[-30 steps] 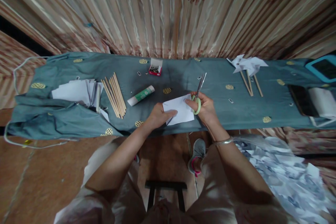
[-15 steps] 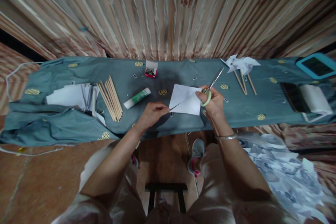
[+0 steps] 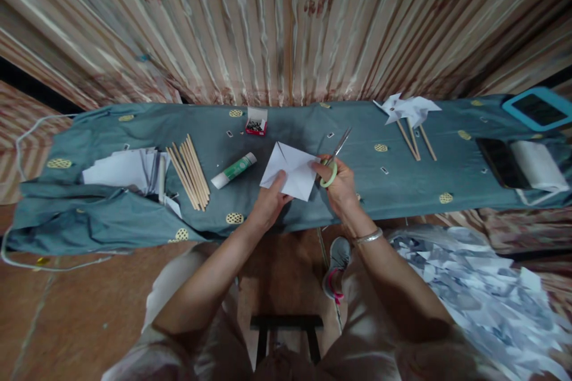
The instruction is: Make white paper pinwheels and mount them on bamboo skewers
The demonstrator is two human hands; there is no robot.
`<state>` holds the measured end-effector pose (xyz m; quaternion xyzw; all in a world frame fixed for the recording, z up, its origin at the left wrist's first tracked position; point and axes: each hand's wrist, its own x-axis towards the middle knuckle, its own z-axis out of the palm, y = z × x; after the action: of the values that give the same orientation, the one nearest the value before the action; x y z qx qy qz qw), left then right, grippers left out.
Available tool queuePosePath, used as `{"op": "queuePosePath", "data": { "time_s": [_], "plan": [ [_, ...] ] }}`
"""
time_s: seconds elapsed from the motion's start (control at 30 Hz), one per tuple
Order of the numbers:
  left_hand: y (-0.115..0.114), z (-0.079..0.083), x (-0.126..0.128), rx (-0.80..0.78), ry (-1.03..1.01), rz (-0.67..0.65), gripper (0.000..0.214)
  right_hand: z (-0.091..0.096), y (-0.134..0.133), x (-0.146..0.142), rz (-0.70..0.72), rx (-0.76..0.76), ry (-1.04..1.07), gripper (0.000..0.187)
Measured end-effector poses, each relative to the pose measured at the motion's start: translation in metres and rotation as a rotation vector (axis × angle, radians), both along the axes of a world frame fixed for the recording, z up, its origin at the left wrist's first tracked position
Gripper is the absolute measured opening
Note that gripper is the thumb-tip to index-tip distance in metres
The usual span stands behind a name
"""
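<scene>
A white paper square (image 3: 290,169) with diagonal creases is held over the blue-grey cloth-covered table (image 3: 134,125). My left hand (image 3: 268,205) pinches the square's near left edge. My right hand (image 3: 339,181) grips green-handled scissors (image 3: 334,158), blades pointing up and right, and its fingers also touch the paper's right corner.
A glue stick (image 3: 233,170), a bundle of wooden sticks (image 3: 188,171) and a stack of white paper (image 3: 123,168) lie to the left. A red box of pins (image 3: 256,122) sits behind. Finished paper pinwheels (image 3: 409,113), a phone (image 3: 500,161) and a tablet (image 3: 538,108) are at the right. Paper scraps (image 3: 473,286) cover the floor.
The paper has swung back left toward me and turned. My left hand retook its near edge, and my right hand with the scissors moved left and closer.
</scene>
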<state>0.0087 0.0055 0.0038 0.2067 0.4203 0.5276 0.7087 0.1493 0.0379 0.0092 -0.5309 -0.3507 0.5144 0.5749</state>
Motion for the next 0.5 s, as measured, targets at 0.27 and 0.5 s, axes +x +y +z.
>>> {"op": "queuePosePath", "data": {
  "time_s": [0.27,0.5],
  "plan": [
    [0.018,0.012,-0.031,0.000,-0.083,0.167,0.033,0.009,-0.026,0.000,0.500,-0.051,-0.157,0.046],
    [0.022,0.017,-0.043,-0.014,-0.086,0.147,0.038,0.015,-0.041,-0.003,0.929,-0.124,-0.257,0.053]
  ]
}}
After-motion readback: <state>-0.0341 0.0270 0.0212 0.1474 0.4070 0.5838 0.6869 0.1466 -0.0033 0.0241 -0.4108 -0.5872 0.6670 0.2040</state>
